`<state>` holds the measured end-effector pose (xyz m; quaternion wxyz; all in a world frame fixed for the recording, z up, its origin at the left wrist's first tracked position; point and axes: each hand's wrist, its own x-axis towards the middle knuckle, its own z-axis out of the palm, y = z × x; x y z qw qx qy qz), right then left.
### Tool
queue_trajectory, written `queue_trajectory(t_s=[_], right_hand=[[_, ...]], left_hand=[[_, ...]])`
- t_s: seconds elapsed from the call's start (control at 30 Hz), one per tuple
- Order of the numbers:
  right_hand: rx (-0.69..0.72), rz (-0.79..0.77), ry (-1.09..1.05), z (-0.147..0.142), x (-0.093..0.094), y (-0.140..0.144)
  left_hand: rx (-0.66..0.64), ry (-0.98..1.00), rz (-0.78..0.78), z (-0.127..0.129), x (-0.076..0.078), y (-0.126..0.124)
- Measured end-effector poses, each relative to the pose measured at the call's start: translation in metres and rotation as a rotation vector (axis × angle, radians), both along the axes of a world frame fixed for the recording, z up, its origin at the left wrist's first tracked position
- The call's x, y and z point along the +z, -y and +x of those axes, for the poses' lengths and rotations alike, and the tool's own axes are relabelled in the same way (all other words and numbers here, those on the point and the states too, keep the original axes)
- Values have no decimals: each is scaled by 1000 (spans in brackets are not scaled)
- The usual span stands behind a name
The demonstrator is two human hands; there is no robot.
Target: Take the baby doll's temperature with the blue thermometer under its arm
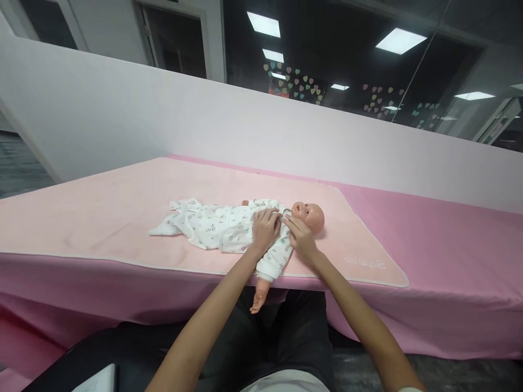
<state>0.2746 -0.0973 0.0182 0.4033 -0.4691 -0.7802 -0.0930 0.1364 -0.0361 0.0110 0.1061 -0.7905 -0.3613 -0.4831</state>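
Note:
A baby doll (312,218) lies on its back, its head to the right and its legs toward the left. It wears a white printed baby romper (204,223), with the leg ends lying loose and flat. My left hand (265,224) rests on the doll's chest, fingers bent and gripping the romper's front near the neckline. Beside it, my right hand (300,235) pinches the collar edge just below the doll's chin. The fingertips of both hands are close together, and the fabric between them is partly hidden. One doll arm hangs over the table's front edge.
A light pink mat (110,212) lies under the doll on a table with a darker pink cloth (449,245). Behind runs a white low wall (245,130) below dark glass with heart stickers. A white object (98,378) shows at the lower left.

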Motion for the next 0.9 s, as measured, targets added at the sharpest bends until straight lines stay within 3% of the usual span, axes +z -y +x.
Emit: queue_trajectory(t_s=[0.1, 0.23, 0.4, 0.63, 0.9], right_hand=[[-25, -25, -182, -34, 4, -34], [-68, -57, -397, -49, -3, -58], [-65, 12, -465, -47, -14, -57], [-90, 94, -477, -51, -14, -50], [-160, 92, -501, -51, -19, -51]], left_hand=[[19, 28, -4, -1, -1, -1], [115, 155, -7, -1, 0, -2], [119, 179, -12, 0, 1, 0], [111, 159, -15, 0, 1, 1], [100, 82, -29, -2, 2, 2]])
